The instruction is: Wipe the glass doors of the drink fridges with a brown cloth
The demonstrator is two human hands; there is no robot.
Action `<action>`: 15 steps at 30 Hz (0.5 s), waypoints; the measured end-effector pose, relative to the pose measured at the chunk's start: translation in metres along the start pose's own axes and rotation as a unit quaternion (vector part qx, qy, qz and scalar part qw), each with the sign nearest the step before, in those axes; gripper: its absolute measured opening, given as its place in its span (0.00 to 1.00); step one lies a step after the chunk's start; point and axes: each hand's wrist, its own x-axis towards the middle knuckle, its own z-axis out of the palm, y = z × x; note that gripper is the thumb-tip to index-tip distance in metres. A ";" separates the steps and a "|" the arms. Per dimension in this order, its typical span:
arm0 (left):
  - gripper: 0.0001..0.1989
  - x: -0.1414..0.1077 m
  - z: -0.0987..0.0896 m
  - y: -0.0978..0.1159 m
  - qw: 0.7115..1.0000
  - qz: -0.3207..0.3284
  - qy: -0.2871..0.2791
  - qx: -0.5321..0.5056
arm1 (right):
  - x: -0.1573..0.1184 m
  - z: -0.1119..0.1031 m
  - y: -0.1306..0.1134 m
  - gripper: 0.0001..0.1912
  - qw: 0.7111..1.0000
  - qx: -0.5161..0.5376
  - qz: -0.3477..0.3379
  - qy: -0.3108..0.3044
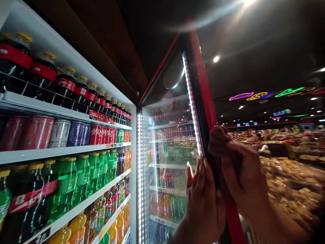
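At the left stands a lit drinks cooler (133,135). Its upper shelf bears cola bottles (43,73) with yellow caps and red labels; the shelf under it holds cans (101,135) in red, white and purple. Lower, a large dark bottle (31,195) with a red label stands near, just left of green bottles (68,178), and orange drinks (78,227) fill part of the next row.

Right of the shelves, the glass door (167,145) stands open, hinged at the cooler's far side, with an LED strip (191,101) inside its near, red-edged frame. The left hand (204,206) lies against that frame, fingers straight and pressed together; whether it grips the edge I cannot tell. Just right of it, the right hand (250,179) pinches a blurred, dark brown bundle (218,140), perhaps cloth, between thumb and fingers, at the frame's outer side.

Farther right are heaped packaged goods (284,189), with neon outlines (289,92) glowing above them on the far side.
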 end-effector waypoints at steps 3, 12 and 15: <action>0.40 0.013 0.004 -0.005 0.999 0.002 0.000 -0.045 | -0.008 -0.006 -0.001 0.24 0.996 -0.034 -0.077 -0.026; 0.42 0.026 0.020 -0.006 0.998 0.019 -0.012 -0.064 | 0.077 0.009 0.021 0.18 0.981 -0.133 -0.133 -0.044; 0.42 0.030 0.034 -0.007 0.998 0.025 -0.012 -0.053 | 0.058 0.003 0.033 0.21 0.979 -0.094 -0.143 -0.111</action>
